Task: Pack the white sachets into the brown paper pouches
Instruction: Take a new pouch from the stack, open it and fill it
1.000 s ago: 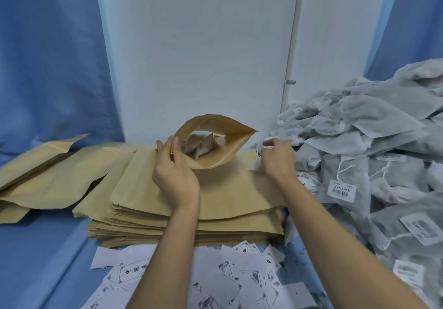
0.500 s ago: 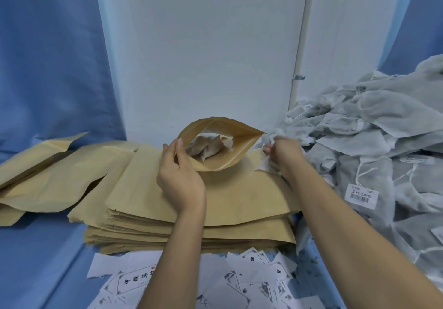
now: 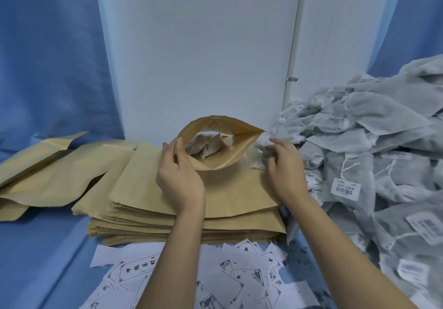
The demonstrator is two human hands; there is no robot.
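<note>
My left hand (image 3: 178,174) pinches the near-left rim of an open brown paper pouch (image 3: 230,157), holding its mouth wide and tilted toward me. White sachets (image 3: 206,147) lie inside it. The pouch rests on a thick stack of flat brown pouches (image 3: 167,215). My right hand (image 3: 284,165) sits just right of the pouch mouth, fingers curled around a white sachet (image 3: 257,153) that is blurred and partly hidden by the hand. A big heap of white sachets (image 3: 374,165) with strings and barcode tags fills the right side.
More flat brown pouches (image 3: 55,165) spread out on the left over blue cloth (image 3: 40,260). Printed white paper labels (image 3: 225,282) are scattered in front of the stack. A white panel (image 3: 199,57) stands close behind, with blue curtain on both sides.
My right hand has drawn a white sachet from the heap leftward to the pouch mouth. My left hand keeps its hold on the rim. The view has shifted slightly left.
</note>
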